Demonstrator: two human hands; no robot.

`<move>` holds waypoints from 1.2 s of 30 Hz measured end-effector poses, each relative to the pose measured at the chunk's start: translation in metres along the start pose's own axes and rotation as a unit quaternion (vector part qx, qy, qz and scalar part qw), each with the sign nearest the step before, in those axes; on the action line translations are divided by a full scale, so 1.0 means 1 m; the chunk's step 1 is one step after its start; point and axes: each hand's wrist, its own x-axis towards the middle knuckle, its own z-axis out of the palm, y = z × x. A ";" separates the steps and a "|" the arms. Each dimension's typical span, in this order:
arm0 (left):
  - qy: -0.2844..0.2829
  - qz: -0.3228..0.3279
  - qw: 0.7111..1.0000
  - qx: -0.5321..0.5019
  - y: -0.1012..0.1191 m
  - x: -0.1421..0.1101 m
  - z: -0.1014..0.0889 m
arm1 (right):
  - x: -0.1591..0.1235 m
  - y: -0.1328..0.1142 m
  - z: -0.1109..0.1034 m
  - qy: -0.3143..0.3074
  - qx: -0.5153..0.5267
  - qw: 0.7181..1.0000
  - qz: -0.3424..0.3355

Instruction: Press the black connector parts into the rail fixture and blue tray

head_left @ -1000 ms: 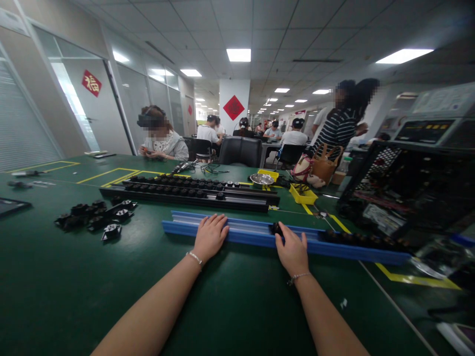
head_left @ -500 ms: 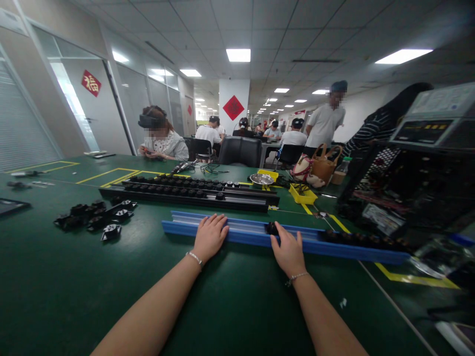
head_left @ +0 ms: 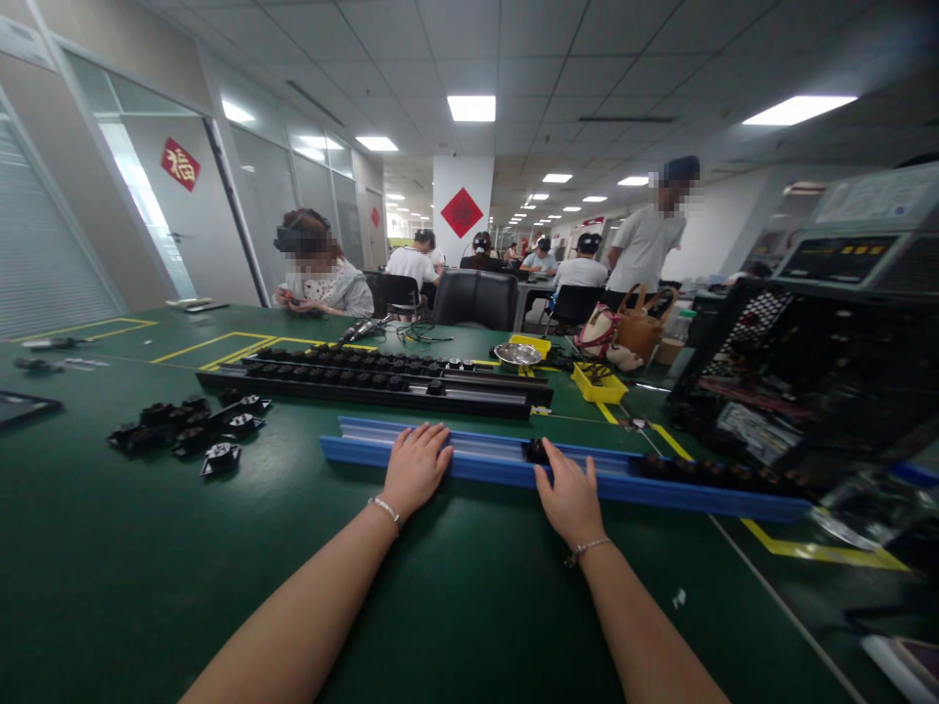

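Observation:
A long blue channel rail (head_left: 469, 467) lies across the table in front of me. My left hand (head_left: 417, 469) rests over its left part, fingers stretched out flat across the channel. Farther right, my right hand (head_left: 568, 489) has its fingertips at a small black module (head_left: 535, 451) sitting in the channel. Its index finger touches the module's right side, while the other fingers spread over the rail; the contact is partly hidden. Several similar black modules (head_left: 704, 471) stand in a row at the rail's right end.
Behind lie black rails (head_left: 367, 391) carrying several modules. Loose black modules (head_left: 187, 425) are heaped at left. Beyond the rail are a yellow tray (head_left: 600, 384) and a metal bowl (head_left: 517, 354). An open computer case (head_left: 778, 372) stands at right; a co-worker (head_left: 319, 274) sits opposite.
My right hand and the black module have slid slightly left along the channel, then stayed still. My left hand has not moved. In the background, a person in stripes has walked out of sight.

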 end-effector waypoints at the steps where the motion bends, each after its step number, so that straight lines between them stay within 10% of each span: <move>1: 0.000 0.001 1.000 0.000 0.000 0.000 0.000 | 0.000 0.000 0.000 0.000 -0.001 1.000 -0.001; 36: 0.002 0.006 1.000 0.008 -0.003 -0.001 0.002 | -0.001 -0.005 -0.003 -0.016 -0.017 1.000 0.012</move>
